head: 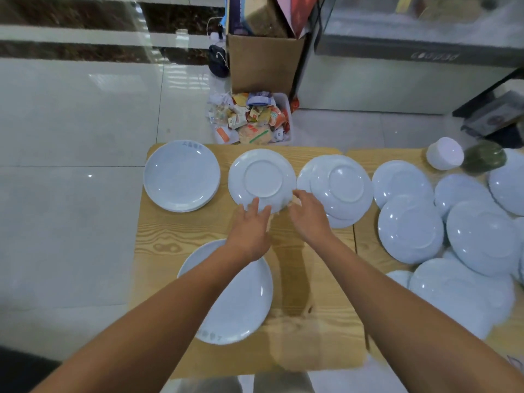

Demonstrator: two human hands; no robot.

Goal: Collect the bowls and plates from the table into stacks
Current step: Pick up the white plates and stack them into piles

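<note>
Only a start is made: one short stack (181, 175) stands far left on the surface (170, 236), many loose plates (411, 228) lie right, and at the upturned plate (262, 181) between them the left hand (251, 225) rests flat-fingered, while the right hand (307, 214) curls at its rim, grip unclear.

No legible txt: several marks, none readable.
Far-left plate (181, 177): faint blue print on far rim, too blurred to read. Near plate (241, 302): similar blue print on near rim, also unreadable. Glass cabinet (397, 49): pale lettering on dark frame, looks upside-down, can't be made out. Packets (255, 123) in floor bin (287, 114): printed labels, too small to read.
</note>
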